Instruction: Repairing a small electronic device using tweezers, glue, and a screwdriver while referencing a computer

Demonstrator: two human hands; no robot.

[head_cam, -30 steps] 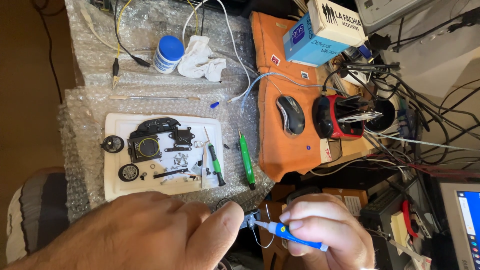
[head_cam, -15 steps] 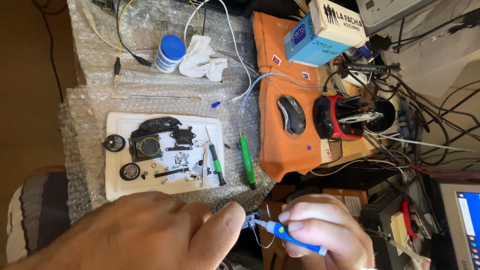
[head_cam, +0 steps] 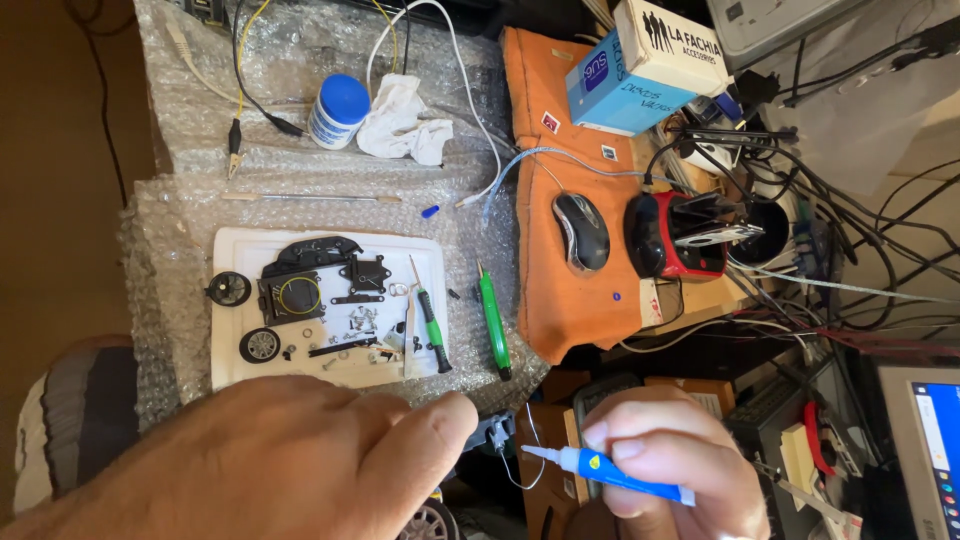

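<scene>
The left hand (head_cam: 270, 455) pinches a small black part (head_cam: 492, 432) just below the white tray (head_cam: 228, 300). The right hand (head_cam: 665, 460) grips a blue tube (head_cam: 610, 472); its long axis runs leftward, tip nearly touching the part's right side

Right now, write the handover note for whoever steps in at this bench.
Left hand pinches a small dark part with thin wires hanging from it. Right hand holds a blue-bodied applicator tube, its white tip aimed at that part, just short of it. Done: the toy car lies in pieces on the white tray, wheels off. Two green screwdrivers lie beside the pieces. Left: cannot tell whether anything has been applied to the part.
</scene>
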